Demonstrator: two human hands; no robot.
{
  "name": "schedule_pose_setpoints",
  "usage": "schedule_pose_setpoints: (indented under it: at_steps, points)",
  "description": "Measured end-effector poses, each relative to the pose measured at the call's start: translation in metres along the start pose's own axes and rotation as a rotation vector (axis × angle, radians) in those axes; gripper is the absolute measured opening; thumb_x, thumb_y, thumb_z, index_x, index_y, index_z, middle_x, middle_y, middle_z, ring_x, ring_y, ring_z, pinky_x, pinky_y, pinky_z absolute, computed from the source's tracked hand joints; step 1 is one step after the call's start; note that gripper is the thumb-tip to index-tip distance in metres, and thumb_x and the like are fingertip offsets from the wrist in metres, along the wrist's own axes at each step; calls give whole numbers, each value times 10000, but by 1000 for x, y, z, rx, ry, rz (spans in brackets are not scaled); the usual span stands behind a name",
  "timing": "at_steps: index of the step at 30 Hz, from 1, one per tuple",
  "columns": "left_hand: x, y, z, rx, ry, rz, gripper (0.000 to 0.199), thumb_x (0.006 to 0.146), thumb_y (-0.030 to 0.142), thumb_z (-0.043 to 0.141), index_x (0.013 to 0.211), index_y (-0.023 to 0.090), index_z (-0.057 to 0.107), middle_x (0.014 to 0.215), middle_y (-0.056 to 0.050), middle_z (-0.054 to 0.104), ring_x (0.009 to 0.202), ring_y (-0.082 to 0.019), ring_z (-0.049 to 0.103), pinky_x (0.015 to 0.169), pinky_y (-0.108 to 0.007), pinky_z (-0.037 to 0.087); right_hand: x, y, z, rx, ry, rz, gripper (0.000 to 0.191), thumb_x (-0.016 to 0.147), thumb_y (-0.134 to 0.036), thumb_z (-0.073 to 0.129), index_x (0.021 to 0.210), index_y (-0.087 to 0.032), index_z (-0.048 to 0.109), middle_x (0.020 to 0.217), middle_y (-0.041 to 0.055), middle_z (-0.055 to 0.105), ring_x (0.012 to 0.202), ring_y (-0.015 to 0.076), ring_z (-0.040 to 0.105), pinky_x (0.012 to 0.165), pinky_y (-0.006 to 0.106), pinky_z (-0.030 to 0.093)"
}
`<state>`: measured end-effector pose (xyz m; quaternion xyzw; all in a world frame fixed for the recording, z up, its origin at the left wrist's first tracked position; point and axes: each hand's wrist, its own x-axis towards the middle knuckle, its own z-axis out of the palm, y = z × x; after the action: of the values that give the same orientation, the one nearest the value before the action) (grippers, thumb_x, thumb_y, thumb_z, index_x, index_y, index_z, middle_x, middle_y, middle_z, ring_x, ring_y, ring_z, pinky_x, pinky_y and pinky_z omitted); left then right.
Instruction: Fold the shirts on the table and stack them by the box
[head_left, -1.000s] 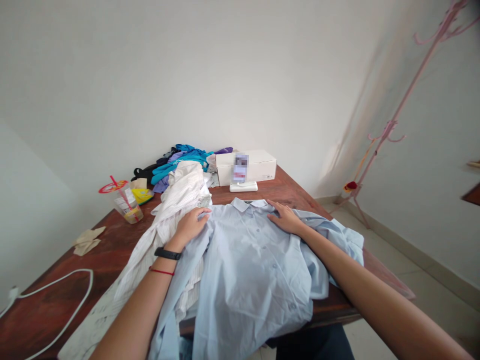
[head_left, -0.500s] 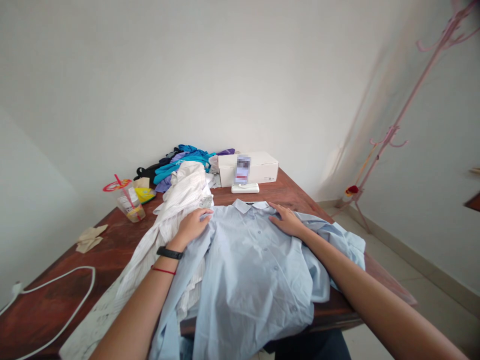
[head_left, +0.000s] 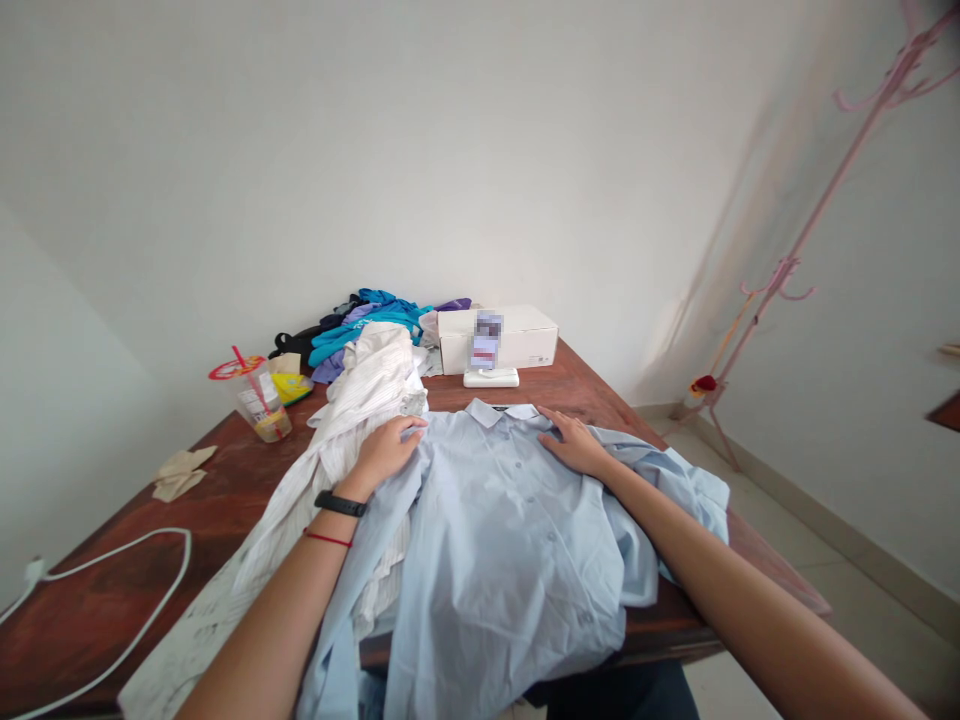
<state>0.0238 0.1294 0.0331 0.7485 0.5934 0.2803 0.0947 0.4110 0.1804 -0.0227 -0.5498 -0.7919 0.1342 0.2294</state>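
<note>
A light blue button-up shirt (head_left: 502, 530) lies front side up, its collar pointing away from me and its lower part hanging over the near table edge. On its left shoulder area rests my left hand (head_left: 388, 450), fingers stretched forward and thumb a little apart. My right hand (head_left: 576, 440) lies flat on the other shoulder beside the collar, fingers spread. The right sleeve of the shirt is bunched past my right forearm. Under and beside my left arm is a white striped garment (head_left: 330, 450), partly covered by the blue shirt.
Behind stand a white box (head_left: 517, 335) and a phone on a white stand (head_left: 491, 378). A clothes heap (head_left: 375, 325) lies back left, near a plastic cup with straw (head_left: 262, 405). A tissue (head_left: 182, 472) and white cable (head_left: 184, 560) lie left. A pink coat rack (head_left: 810, 220) stands right.
</note>
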Motion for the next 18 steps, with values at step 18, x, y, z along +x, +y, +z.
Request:
schedule_pose_setpoints:
  at_steps: [18]
  points:
    - [0, 1, 0, -18, -9, -29, 329, 904, 355, 511, 1127, 254, 731, 1241, -46, 729, 1182, -256, 652, 1058, -358, 465, 1, 0, 2, 22, 1, 19, 668, 933, -362, 561, 1562, -229, 380, 1495, 118, 540, 1410, 307, 468, 1189, 494, 296]
